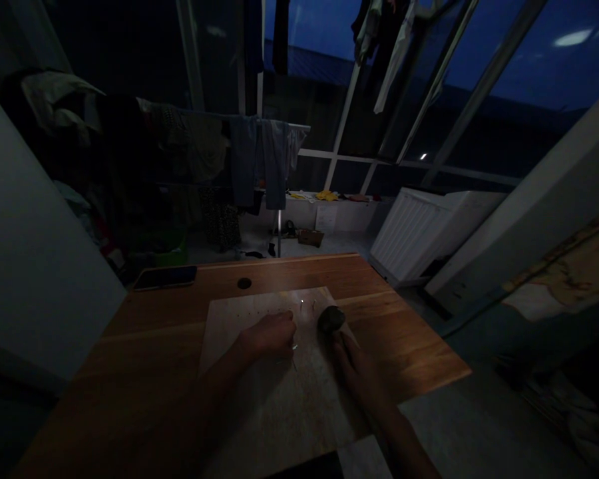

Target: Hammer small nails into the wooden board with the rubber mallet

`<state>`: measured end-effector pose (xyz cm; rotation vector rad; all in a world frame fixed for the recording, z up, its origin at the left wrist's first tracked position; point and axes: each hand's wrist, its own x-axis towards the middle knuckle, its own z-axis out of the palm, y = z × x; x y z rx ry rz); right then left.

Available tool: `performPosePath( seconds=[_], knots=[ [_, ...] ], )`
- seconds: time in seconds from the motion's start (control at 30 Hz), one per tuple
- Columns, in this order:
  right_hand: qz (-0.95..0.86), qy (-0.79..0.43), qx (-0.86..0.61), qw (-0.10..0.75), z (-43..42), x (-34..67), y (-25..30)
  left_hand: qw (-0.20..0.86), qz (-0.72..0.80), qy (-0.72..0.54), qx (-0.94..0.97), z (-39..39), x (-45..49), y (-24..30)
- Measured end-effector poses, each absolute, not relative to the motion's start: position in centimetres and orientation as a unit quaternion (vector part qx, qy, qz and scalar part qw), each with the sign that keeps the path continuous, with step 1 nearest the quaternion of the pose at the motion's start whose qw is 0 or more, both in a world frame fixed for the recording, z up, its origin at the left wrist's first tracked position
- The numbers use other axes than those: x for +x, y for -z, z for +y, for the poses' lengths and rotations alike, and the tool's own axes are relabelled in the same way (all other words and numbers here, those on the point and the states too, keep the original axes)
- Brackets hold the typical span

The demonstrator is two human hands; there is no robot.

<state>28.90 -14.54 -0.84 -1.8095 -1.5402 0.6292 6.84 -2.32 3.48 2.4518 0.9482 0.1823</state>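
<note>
A pale board (239, 319) lies on a wooden table (144, 346) in dim light. My left hand (271, 334) rests on the board with its fingers curled into a loose fist; something small glints at its fingertips, too small to name. My right hand (352, 362) lies on the board's right side, fingers reaching forward to a dark rounded object (331, 319) that looks like a stone. Its fingertips touch or grip that object; the darkness hides the exact hold.
A dark phone (165, 277) lies at the table's far left corner, near a round cable hole (244, 283). Beyond the table stand a clothes rack with hanging garments (259, 159), a white appliance (419, 229) and large windows showing a night sky.
</note>
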Motion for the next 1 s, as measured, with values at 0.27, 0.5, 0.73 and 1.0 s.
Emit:
performPosePath(
  seconds=[0.27, 0.5, 0.73, 1.0],
  knots=[
    [-0.595, -0.248, -0.685, 0.339, -14.5, 28.8, 0.8, 0.226, 0.419, -0.136, 0.869, 1.4, 6.0, -3.2],
    [-0.579, -0.244, -0.694, 0.351, -14.5, 28.6, 0.6, 0.217, 0.383, -0.176, 0.881, 3.4, 6.2, -1.7],
    [-0.588, -0.242, -0.684, 0.358, -14.5, 28.7, 0.7, 0.191, 0.380, -0.178, 0.887, 3.1, 6.7, -2.1],
    [-0.586, -0.241, -0.698, 0.333, -14.6, 28.6, 0.6, 0.211, 0.370, -0.196, 0.883, 3.3, 7.4, -0.9]
  ],
)
